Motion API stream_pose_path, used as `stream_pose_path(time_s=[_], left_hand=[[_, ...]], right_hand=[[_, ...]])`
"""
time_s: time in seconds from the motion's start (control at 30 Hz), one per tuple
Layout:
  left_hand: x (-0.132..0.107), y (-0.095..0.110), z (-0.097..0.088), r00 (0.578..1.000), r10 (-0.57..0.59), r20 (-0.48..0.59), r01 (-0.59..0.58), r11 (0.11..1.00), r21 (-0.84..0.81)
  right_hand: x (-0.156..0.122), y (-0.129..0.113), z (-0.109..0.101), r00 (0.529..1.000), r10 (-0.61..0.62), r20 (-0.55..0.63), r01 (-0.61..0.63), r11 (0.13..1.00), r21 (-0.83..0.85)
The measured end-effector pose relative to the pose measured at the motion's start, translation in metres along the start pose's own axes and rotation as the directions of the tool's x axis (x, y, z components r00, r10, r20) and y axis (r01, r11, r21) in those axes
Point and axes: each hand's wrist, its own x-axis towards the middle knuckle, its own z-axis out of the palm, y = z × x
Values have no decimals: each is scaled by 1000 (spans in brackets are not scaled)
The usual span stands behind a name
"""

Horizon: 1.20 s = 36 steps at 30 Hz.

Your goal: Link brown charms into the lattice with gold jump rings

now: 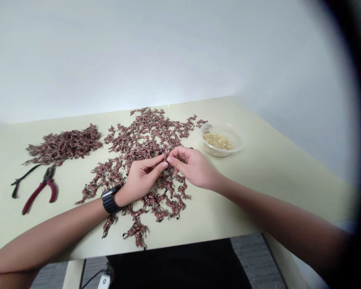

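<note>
My left hand (142,178), with a dark watch on its wrist, pinches a small brown animal figurine (166,157) between thumb and index finger. Most of that figurine is covered by fingertips. My right hand (194,166) meets it from the other side, thumb and index finger closed together; what they grip is too small to make out. Under and around both hands, many loose brown horse-like figurines (150,132) are spread over the table.
A denser heap of brown figurines (66,144) lies at the left. Red-handled pliers (45,186) and a thin black strap-like item (21,180) rest in front of it. Right of my hands stands a clear plastic bowl (239,142) with tiny gold pieces (218,141). A pale wall (123,52) rises behind the table (276,172).
</note>
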Motion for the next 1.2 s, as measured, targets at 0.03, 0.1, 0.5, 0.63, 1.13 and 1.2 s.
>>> stream_pose_path(time_s=[0.03,0.1,0.5,0.63,1.13,1.2], left_hand=[[0,-1,0,1000,-15,5,15,1000,-22],[0,-2,1,999,-50,18,51,996,-69],[-2,-3,2,997,-75,37,79,990,-114],[-3,-2,3,996,-85,26,87,991,-104],[-1,-3,3,988,-148,44,154,963,-221],[-1,-3,3,985,-159,67,171,951,-256]], right_hand=[[-1,0,0,999,-35,-31,34,999,-41],[-1,-1,0,987,-139,-74,128,982,-137],[0,8,1,824,-566,-10,504,742,-441],[-3,4,6,912,-400,-91,344,867,-362],[-2,2,5,978,-156,-140,144,985,-98],[-1,4,4,946,-298,-125,268,940,-210]])
